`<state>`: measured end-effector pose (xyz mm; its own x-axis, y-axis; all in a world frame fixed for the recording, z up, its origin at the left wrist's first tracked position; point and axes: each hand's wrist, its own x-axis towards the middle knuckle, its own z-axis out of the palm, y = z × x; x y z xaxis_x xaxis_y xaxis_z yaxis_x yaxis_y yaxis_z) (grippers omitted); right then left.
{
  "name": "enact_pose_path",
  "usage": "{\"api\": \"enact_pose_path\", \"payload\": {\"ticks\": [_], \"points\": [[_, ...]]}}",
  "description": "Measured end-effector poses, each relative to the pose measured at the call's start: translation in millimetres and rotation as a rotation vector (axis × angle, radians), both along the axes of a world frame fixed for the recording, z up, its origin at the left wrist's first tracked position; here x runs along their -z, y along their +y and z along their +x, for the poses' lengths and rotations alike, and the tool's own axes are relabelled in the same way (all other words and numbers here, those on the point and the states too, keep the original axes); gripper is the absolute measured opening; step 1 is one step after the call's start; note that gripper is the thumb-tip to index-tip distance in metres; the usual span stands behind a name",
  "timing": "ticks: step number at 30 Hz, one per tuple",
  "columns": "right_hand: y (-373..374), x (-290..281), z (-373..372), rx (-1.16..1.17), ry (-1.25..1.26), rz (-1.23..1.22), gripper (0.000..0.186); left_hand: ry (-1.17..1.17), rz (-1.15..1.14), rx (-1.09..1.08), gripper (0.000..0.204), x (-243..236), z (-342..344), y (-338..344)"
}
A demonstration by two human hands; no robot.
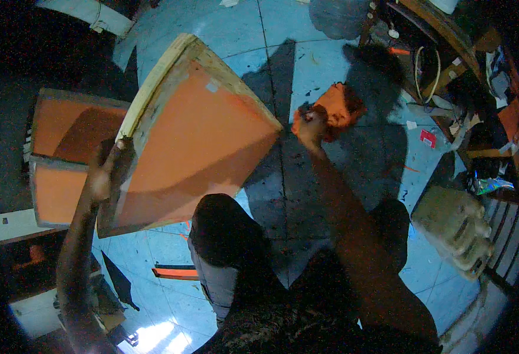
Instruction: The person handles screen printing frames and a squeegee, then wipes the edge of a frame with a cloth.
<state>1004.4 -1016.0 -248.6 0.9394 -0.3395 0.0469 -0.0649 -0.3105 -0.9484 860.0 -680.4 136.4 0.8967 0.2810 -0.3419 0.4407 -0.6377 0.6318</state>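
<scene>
A large wooden-framed screen [206,141] with an orange face is tilted up in front of my knees. Its pale wooden edge runs along the upper left, and a small pale patch sits near its top corner. My left hand [102,177] is closed on the frame's left side near the lower corner. To the right of the screen, apart from it, my right hand [311,127] grips a crumpled orange rag [339,109] with dark stains. The rag hangs above the floor, partly hidden by my fingers.
Two smaller orange framed panels [64,192] stand at the left. An orange-and-black strip [175,272] and a red packet [428,138] lie on the blue tiled floor [224,23]. Pale plastic jugs [448,221] stand at the right, below a cluttered shelf [448,76].
</scene>
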Motion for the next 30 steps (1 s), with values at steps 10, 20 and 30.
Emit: {"api": "enact_pose_path", "payload": {"ticks": [10, 20, 30], "points": [[73.5, 68.2, -32.1, -0.287, -0.28, 0.894, 0.028, 0.026, 0.04, -0.044, 0.051, -1.1, 2.5, -4.3], [52.9, -54.6, -30.4, -0.214, -0.216, 0.41, 0.026, -0.044, 0.185, 0.023, 0.052, 0.9, -3.1, -13.6], [42.0, -78.7, -50.3, -0.437, -0.193, 0.242, 0.032, -0.022, 0.145, 0.007, 0.057, 4.5, -4.2, -10.3]]}}
